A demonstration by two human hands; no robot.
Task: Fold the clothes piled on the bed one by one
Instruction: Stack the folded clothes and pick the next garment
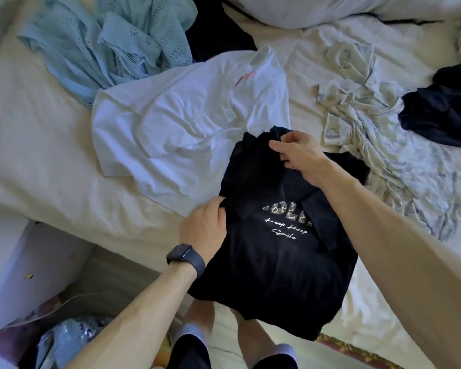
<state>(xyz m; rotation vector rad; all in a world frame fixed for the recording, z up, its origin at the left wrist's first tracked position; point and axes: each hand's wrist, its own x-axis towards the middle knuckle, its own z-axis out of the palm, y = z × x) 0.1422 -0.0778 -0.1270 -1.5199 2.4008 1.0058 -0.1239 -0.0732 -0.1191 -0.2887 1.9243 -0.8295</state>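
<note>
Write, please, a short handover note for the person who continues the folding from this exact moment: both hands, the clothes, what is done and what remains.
Left hand: grips the left edge of the black T-shirt, which lies print up at the near edge of the bed.
Right hand: pinches the shirt's far end.
Done: this shirt looks partly folded; no finished garment is in view.
To do: finish it, then fold the white T-shirt, the light blue garment, the pale patterned garment and the dark garment at the right, all unfolded.
</note>
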